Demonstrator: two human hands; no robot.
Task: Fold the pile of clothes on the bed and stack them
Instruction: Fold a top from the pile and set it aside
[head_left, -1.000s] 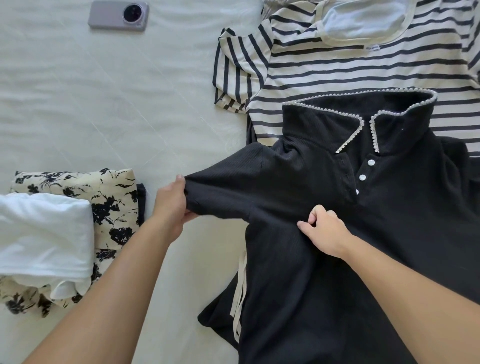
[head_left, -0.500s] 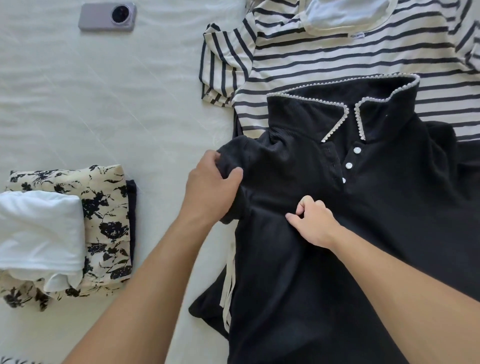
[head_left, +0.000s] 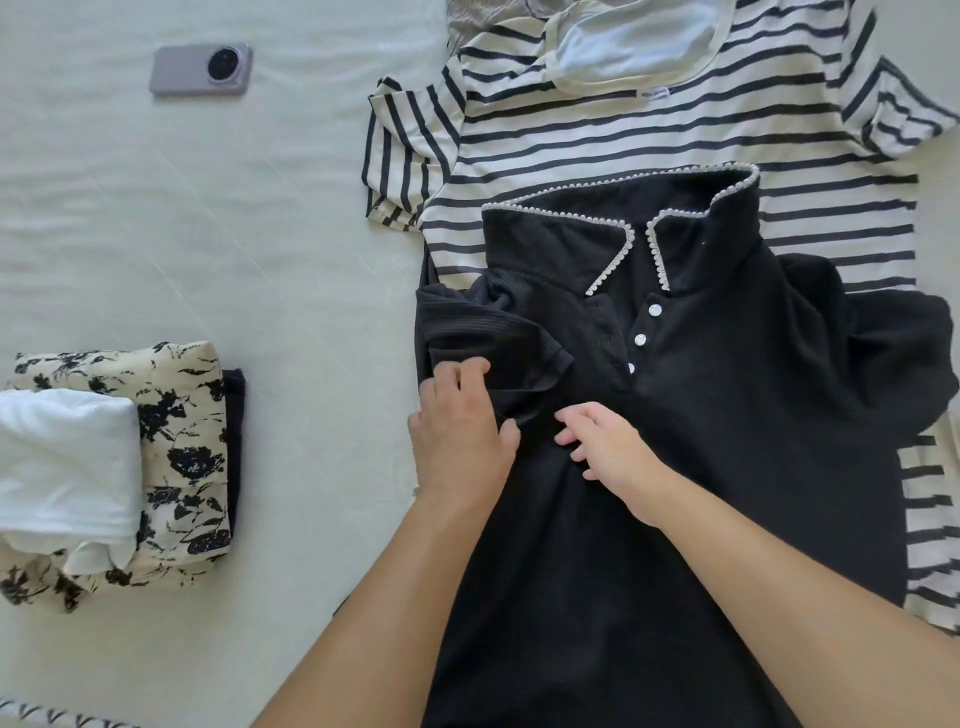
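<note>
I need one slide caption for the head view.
Left hand presses folded sleeve onto black collared shirt; right hand open.

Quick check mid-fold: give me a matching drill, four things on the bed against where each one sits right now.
Things:
1. phone
2. white fold
3. black top
4. left hand

Places:
A. on the striped shirt
B. on the floral fold
C. alone on the sheet, far left
D. on the black top's folded-in sleeve

Pairs: 1-C, 2-B, 3-A, 4-D
</note>
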